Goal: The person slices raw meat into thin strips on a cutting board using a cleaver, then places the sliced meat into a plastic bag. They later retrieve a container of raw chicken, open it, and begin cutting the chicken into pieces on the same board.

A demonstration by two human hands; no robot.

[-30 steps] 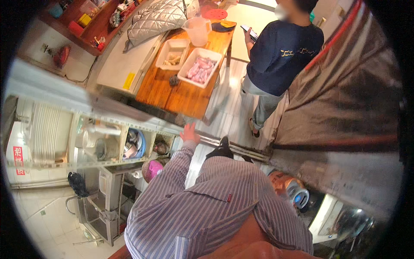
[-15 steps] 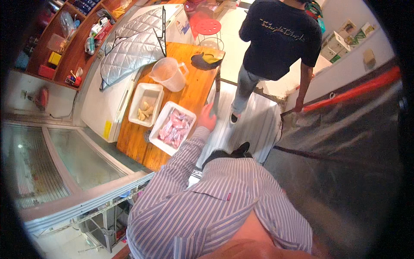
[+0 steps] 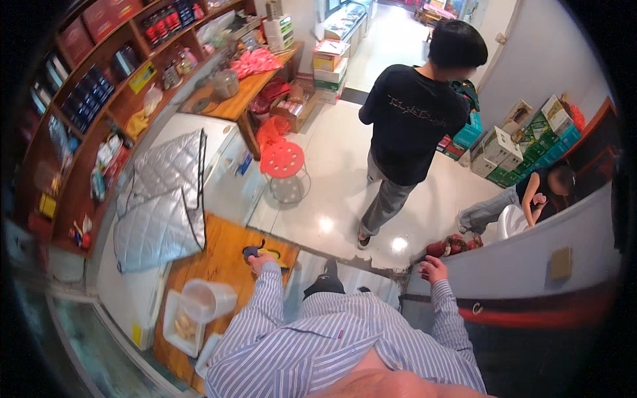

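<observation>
Hands, two, bare, set well apart. Left hand: at the far right part of the orange-brown wooden table, fingers against the near left edge of a soft black-and-yellow item; whether they close on it cannot be told. Right hand: raised to the right, holding nothing, fingers loosely curled and parted, near some dark red rounded objects by the grey wall.

Black-and-yellow item: lies on the table, exact kind unclear.

Near left on the same table: one translucent plastic jug; just beside it, one white rectangular plastic tray holding pale yellowish pieces; one further white tray, mostly hidden by the striped left sleeve.

Left, beyond: one silver quilted cover, spread over a white chest freezer.

Far: one round red stool with holes in its seat; one standing person in a black T-shirt, back turned.

Far right: stacked green-and-white cartons; one bent-over person at a white basin.
</observation>
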